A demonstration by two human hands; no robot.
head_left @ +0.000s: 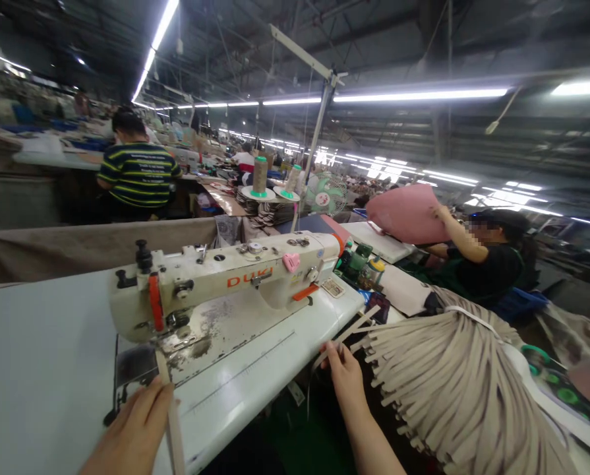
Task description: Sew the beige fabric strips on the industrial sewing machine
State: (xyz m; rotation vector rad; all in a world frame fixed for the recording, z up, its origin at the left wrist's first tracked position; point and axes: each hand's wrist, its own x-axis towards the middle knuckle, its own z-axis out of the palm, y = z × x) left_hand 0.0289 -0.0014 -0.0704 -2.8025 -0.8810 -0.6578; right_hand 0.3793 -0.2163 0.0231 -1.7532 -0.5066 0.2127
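My left hand [139, 419] lies at the front of the sewing machine [235, 277], its fingers closed on a narrow beige strap [176, 439]. The strap runs from under the presser foot area, past my fingertips and down the table's front. Its thumb is hidden. Beyond the table's front edge, my right hand [343, 369] pinches another thin beige strap [356, 324] between thumb and fingers. That strap's far end points up toward a large tied bundle of similar straps [438, 376], just right of the hand.
The white machine table [255, 376] spans the front. Thread cones [260, 177] stand behind the machine, with a fan [327, 194] farther back. Green spools [358, 257] sit at its right end. A co-worker [492, 257] at the right holds up a pink panel [408, 212]; another person [139, 165] sits at the back left.
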